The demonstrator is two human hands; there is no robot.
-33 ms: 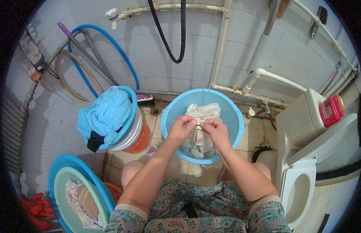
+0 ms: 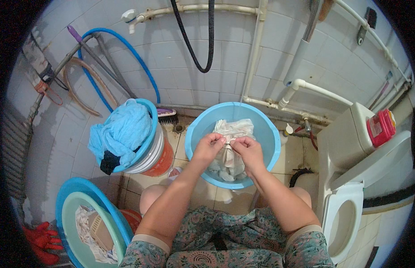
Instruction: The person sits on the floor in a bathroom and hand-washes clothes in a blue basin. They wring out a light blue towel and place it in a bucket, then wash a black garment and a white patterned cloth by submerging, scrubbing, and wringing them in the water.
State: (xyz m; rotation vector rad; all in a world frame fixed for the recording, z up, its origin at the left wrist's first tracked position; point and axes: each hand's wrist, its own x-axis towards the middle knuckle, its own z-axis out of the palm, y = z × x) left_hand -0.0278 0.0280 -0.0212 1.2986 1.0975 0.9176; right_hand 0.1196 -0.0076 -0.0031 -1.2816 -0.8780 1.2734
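A light blue basin (image 2: 270, 134) stands on the floor in front of me. Inside it lies a crumpled whitish wet cloth (image 2: 239, 128), perhaps a garment; its exact kind does not show. Over the basin's middle, my left hand (image 2: 208, 147) pinches a bit of this cloth between thumb and fingers. My right hand (image 2: 249, 152) pinches the cloth close beside it, the fingertips of both hands nearly meeting. A gathered strip of fabric hangs below the fingers into the basin.
Left, a blue basin heaped with a light blue towel (image 2: 122, 127) sits on a bucket (image 2: 159, 156). Nearer, a green basin (image 2: 73, 203) holds cloth and a beige washboard-like piece. Red gloves (image 2: 42, 241) lie lower left. A toilet (image 2: 359, 192) stands right; a black hose (image 2: 210, 40) hangs ahead.
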